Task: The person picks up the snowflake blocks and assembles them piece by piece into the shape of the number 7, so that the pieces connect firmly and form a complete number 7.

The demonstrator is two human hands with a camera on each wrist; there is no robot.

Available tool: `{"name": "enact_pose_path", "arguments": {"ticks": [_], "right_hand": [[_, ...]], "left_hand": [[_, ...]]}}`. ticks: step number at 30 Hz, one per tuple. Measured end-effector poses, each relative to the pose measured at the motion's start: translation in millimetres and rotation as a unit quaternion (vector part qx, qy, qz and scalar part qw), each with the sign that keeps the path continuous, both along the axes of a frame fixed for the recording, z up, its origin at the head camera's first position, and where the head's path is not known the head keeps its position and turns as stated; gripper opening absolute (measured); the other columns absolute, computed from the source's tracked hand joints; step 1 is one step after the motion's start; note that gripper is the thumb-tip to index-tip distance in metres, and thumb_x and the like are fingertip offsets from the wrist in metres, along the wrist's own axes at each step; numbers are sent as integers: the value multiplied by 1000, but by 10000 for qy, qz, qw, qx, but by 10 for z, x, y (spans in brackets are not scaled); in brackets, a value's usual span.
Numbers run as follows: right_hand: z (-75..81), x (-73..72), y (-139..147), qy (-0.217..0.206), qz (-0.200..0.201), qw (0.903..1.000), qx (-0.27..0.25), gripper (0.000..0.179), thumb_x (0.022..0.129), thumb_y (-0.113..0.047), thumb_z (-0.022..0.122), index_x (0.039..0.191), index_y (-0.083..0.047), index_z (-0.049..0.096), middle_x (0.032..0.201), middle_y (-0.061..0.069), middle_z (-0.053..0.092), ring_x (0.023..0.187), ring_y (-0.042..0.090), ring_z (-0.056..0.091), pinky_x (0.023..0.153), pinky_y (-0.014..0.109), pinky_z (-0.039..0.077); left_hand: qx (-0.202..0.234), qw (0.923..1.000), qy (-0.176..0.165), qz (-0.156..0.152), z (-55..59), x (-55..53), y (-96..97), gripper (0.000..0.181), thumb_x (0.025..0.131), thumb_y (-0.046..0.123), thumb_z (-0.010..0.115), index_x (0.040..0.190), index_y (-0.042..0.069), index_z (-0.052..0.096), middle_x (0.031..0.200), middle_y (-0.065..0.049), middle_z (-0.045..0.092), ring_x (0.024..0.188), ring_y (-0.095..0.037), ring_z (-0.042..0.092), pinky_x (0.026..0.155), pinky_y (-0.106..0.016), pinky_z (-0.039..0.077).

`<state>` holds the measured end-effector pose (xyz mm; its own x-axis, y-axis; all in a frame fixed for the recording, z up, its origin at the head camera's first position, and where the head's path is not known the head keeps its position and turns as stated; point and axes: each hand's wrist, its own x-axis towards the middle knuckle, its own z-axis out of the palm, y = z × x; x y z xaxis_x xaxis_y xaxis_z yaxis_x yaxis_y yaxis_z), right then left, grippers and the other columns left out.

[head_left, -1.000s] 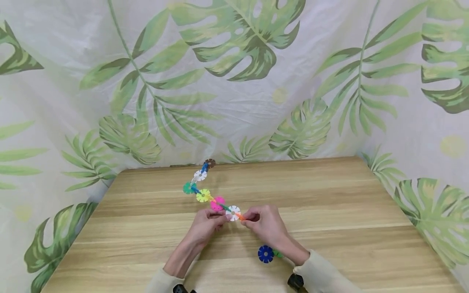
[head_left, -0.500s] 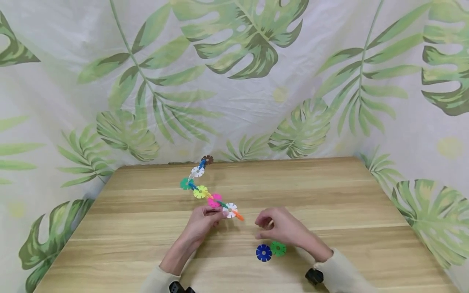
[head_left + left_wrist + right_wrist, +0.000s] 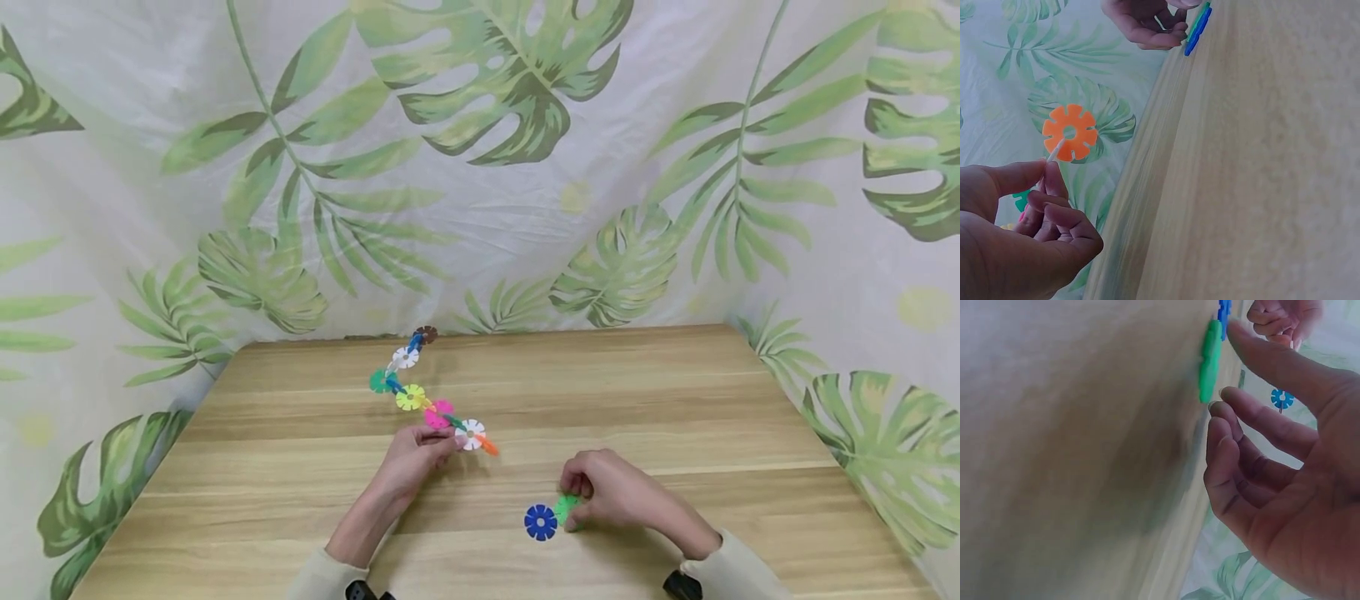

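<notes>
My left hand (image 3: pixel 411 460) pinches a white slotted disc (image 3: pixel 462 436) between thumb and fingers. It belongs to a chain of interlocked flower-shaped plastic discs; an orange disc (image 3: pixel 1082 119) forms the near end. From there the chain runs back past pink (image 3: pixel 438 414), yellow (image 3: pixel 405 402) and teal (image 3: pixel 378 382) discs to a brown one (image 3: pixel 430 335). My right hand (image 3: pixel 618 493) is at a loose green disc (image 3: pixel 564 507), thumb and fingertips spread about its edge. In the right wrist view, a gap parts the thumb from the fingers beside the green disc. A dark blue disc (image 3: pixel 531 522) lies against the green one.
The wooden table (image 3: pixel 697 400) carries the chain and the loose discs. Behind it hangs a leaf-patterned cloth (image 3: pixel 487 225), which meets the table's back edge and also covers the sides.
My right hand has let go of the orange disc and moved right and toward me, to the green disc. My left hand keeps its pinch on the white disc.
</notes>
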<state>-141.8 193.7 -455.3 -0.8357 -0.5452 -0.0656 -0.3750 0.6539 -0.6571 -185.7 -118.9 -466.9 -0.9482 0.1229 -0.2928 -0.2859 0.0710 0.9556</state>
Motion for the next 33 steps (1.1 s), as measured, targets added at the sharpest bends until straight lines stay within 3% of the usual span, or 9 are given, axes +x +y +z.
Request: {"name": "enact_pose_path", "arguments": {"ticks": [10,18,24,29,33], "right_hand": [[-46,-1,58,-318,-8,9994,-118,28,74,-10,94,91,-10,72,85,-2,66,77,6,58,70,20,51],[-7,-12,46,-103,66,9998,-139,29,72,-9,94,88,-14,71,83,-5,67,75,4,59,69,20,52],[30,-24,10,-196,-329,9973,-627,14,83,-3,84,89,-14,78,81,-6,73,73,3,63,67,21,55],[47,-61,-92,-573,-768,9829,-1576,16,88,-5,81,104,-6,80,88,5,77,76,10,71,67,25,61],[21,-61,-223,-1226,-1010,9572,-2418,22,90,-8,81,109,2,78,95,14,78,80,20,76,72,33,65]], "left_hand": [[61,10000,12,-63,-18,-12,14,10,92,10,77,100,2,77,82,4,60,75,-14,47,64,-25,42],[66,9999,23,-90,-11,-15,23,10,91,11,78,97,4,76,81,5,60,74,-13,47,64,-25,41],[-29,9999,43,-155,2,14,24,14,89,13,81,98,3,76,86,5,63,78,-14,47,66,-25,42],[-42,9998,34,-172,-6,18,37,14,89,13,81,99,4,76,90,5,66,80,-15,50,68,-26,45],[7,9998,54,-189,-22,15,42,13,89,13,81,96,4,75,87,6,64,79,-14,48,68,-25,44]]}}
